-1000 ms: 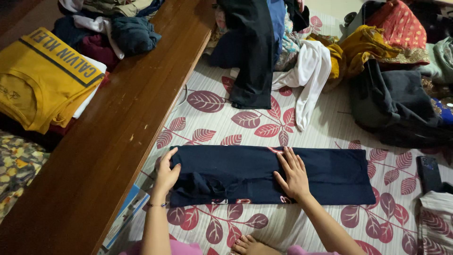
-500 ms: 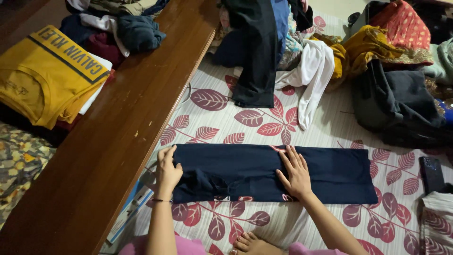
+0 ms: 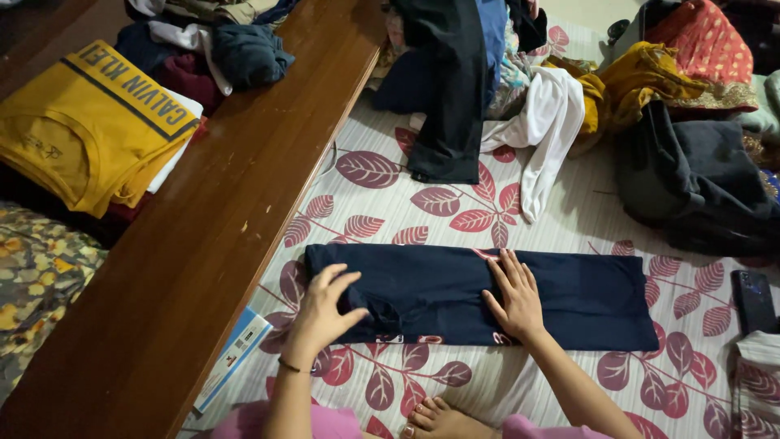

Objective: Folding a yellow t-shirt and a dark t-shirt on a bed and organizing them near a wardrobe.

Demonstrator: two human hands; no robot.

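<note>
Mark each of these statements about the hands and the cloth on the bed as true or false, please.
1. The right hand lies flat on the dark blue folded garment. True.
2. The left hand holds the yellow shirt. False: it is at the left end of the dark blue garment.
3. The garment lies on a bedsheet with a red leaf pattern. True.
4. A dark phone lies on the wooden board. False: it lies on the bedsheet, at the right edge.

Leaf-print bedsheet (image 3: 382,175) beside a long brown wooden headboard ledge (image 3: 203,268), dim indoor light.
</note>
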